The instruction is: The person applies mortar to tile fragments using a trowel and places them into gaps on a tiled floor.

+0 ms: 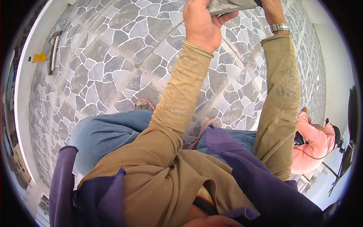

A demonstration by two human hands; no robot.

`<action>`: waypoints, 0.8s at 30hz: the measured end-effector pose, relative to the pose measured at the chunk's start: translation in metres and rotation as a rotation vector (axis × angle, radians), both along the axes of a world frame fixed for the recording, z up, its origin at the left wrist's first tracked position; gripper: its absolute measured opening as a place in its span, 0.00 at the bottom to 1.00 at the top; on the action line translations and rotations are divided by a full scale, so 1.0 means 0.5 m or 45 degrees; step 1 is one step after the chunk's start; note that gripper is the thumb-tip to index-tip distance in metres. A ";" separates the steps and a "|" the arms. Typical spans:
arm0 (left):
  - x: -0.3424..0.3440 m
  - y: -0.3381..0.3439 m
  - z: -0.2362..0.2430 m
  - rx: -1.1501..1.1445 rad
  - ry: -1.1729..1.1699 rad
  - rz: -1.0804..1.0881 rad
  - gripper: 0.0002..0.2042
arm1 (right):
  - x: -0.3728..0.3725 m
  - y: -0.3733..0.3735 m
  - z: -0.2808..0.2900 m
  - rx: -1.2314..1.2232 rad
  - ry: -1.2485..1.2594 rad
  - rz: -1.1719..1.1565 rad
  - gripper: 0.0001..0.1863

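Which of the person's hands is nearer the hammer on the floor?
Left. The left hand, holding a grey slab, is off to the right of the hammer; the right hand is farther right, beyond the left one.

At ten o'clock a pale-handled hammer (54, 52) lies on the grey, white-veined floor (130, 22), an orange bottle (39, 58) just outward of it; at nine, a pale ledge (22, 92); between three and four, a co-worker (312, 142) in pink, dark cap (336, 133), thin cable (311, 155) across the pink
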State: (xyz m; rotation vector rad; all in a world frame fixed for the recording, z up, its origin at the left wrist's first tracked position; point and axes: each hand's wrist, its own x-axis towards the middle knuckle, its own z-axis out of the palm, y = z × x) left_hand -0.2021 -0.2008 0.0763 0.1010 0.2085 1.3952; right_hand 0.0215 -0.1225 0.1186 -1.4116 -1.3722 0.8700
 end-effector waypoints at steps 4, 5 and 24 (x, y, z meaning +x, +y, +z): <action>-0.115 0.035 -0.047 0.177 0.130 0.301 0.14 | 0.171 -0.033 -0.138 -0.094 -0.071 -0.239 0.18; -0.151 0.018 -0.034 0.231 0.149 0.322 0.16 | 0.209 -0.022 -0.174 -0.104 -0.098 -0.256 0.18; -0.265 -0.217 0.030 0.146 0.277 0.295 0.20 | -0.083 -0.020 -0.407 -0.463 -1.287 0.285 0.19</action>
